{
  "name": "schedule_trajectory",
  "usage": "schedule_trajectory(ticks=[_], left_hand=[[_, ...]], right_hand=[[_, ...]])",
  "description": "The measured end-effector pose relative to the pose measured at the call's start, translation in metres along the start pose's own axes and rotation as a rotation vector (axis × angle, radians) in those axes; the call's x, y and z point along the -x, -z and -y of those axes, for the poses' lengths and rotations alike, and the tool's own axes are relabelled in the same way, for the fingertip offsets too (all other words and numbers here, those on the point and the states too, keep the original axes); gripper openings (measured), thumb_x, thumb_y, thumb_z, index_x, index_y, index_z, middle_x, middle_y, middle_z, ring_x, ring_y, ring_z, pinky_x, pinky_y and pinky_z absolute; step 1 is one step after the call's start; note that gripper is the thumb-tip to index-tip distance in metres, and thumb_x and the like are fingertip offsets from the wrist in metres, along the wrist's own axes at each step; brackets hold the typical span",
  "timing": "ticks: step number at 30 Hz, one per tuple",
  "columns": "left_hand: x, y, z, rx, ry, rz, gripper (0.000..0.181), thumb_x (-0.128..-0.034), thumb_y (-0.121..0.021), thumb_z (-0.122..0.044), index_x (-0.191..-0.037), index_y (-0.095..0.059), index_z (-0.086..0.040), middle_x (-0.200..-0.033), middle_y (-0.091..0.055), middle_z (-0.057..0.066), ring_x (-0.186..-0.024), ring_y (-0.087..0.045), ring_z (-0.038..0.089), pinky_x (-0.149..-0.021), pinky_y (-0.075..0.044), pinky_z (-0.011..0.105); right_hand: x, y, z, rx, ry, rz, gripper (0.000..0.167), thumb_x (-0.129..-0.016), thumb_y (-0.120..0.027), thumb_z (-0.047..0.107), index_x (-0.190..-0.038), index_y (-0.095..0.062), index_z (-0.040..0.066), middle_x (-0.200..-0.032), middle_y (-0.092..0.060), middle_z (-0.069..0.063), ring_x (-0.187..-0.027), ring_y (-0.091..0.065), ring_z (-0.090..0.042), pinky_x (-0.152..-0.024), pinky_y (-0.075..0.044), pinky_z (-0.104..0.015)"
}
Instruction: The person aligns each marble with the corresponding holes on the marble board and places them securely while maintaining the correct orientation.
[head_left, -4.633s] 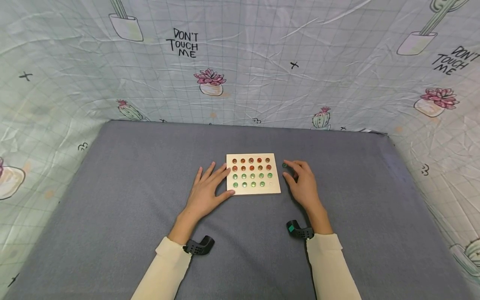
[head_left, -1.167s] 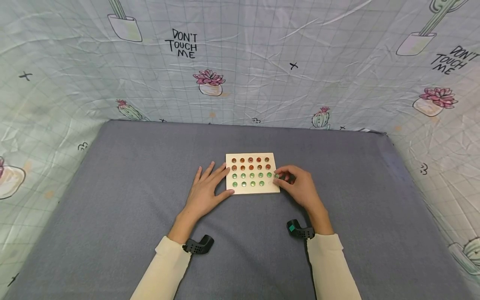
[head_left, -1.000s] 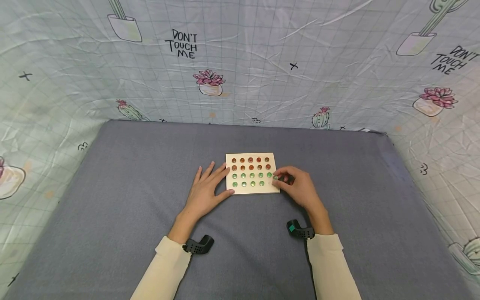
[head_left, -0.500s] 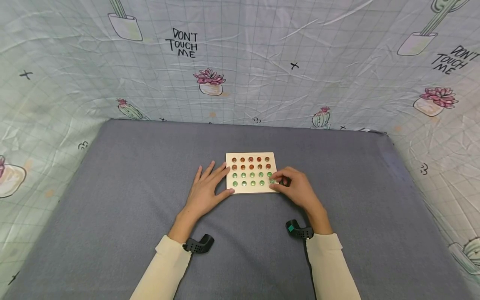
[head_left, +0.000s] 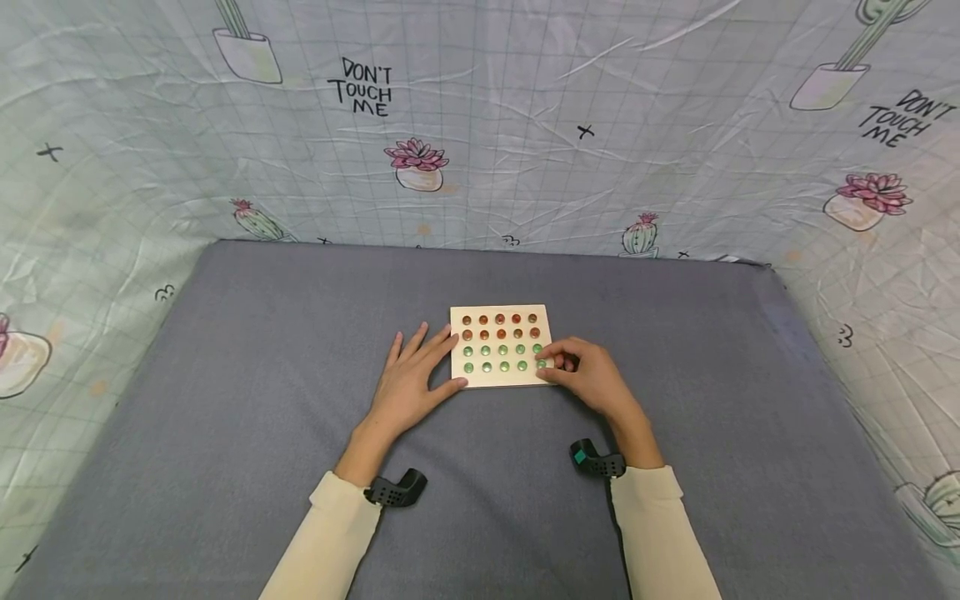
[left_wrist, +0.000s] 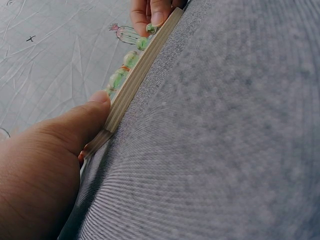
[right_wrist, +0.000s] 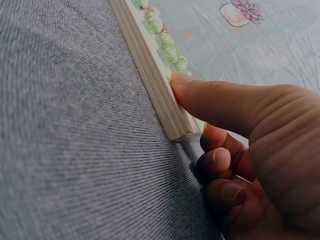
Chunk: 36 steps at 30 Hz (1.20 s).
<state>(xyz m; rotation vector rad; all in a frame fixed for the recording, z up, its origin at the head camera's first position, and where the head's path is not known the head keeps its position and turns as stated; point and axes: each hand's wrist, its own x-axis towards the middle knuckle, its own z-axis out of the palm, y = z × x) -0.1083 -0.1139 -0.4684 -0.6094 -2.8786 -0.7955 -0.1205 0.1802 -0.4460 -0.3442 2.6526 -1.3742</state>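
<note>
A pale wooden board (head_left: 495, 380) lies on the grey cloth, bearing rows of glass marbles, orange-red in the two far rows and green in the two near ones. My left hand (head_left: 408, 383) rests at the board's left side with fingers spread, fingertips and thumb touching its edge. At the near right corner my right hand (head_left: 594, 377) pinches a green marble (left_wrist: 151, 28) between thumb and fingers, down at the board's surface. The fingers partly cover this marble in the head view; in the right wrist view the thumb (right_wrist: 215, 97) hides it.
Grey cloth (head_left: 315, 317) covers the table around the board. A white curtain (head_left: 517, 100) printed with plants and lettering hangs behind and at both sides. Each wrist carries a black camera strap, the left strap (head_left: 396, 488) and the right strap (head_left: 597, 458).
My right hand has carried the green marble from beside the board's right edge leftward and nearer, onto the last place of the nearest row. My left hand has stayed put.
</note>
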Motion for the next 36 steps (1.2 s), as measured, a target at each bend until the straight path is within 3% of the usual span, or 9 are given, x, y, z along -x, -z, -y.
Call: schedule_trajectory(ticks=[25,28,31,36], left_hand=[[0.0,-0.004,0.0,0.005,-0.031,-0.016,0.07,-0.0865,-0.065,-0.051,-0.145,-0.045,-0.016,-0.15,-0.039,0.003,-0.142,-0.022,0.029,-0.116,-0.004,0.052],[0.004,-0.007,-0.001,0.004,-0.025,-0.018,0.071,-0.086,-0.065,-0.051,-0.145,-0.046,-0.016,-0.149,-0.039,0.003,-0.142,-0.022,0.03,-0.116,-0.004,0.052],[0.01,-0.012,-0.002,0.008,-0.011,-0.011,0.071,-0.086,-0.064,-0.052,-0.145,-0.046,-0.016,-0.149,-0.039,0.002,-0.142,-0.022,0.03,-0.116,-0.004,0.052],[0.018,-0.019,-0.004,0.017,-0.002,-0.005,0.071,-0.0857,-0.064,-0.053,-0.144,-0.046,-0.016,-0.149,-0.04,0.003,-0.142,-0.022,0.03,-0.116,-0.005,0.053]], right_hand=[[0.004,-0.002,-0.007,-0.061,-0.031,-0.017,0.02,-0.081,-0.079,0.019,-0.099,-0.073,0.014,-0.075,-0.054,-0.005,-0.061,-0.042,-0.021,-0.054,-0.036,-0.029],[0.007,-0.003,-0.009,-0.049,-0.03,-0.012,0.021,-0.081,-0.079,0.02,-0.1,-0.073,0.013,-0.074,-0.054,-0.004,-0.061,-0.043,-0.02,-0.055,-0.037,-0.029],[0.013,-0.003,-0.01,-0.071,-0.008,0.001,0.023,-0.081,-0.078,0.018,-0.102,-0.071,0.009,-0.074,-0.053,-0.004,-0.061,-0.042,-0.018,-0.054,-0.036,-0.027],[0.028,0.009,0.006,-0.171,0.017,-0.026,0.024,-0.085,-0.073,0.007,-0.106,-0.067,-0.004,-0.076,-0.051,-0.01,-0.062,-0.043,-0.021,-0.053,-0.036,-0.026]])
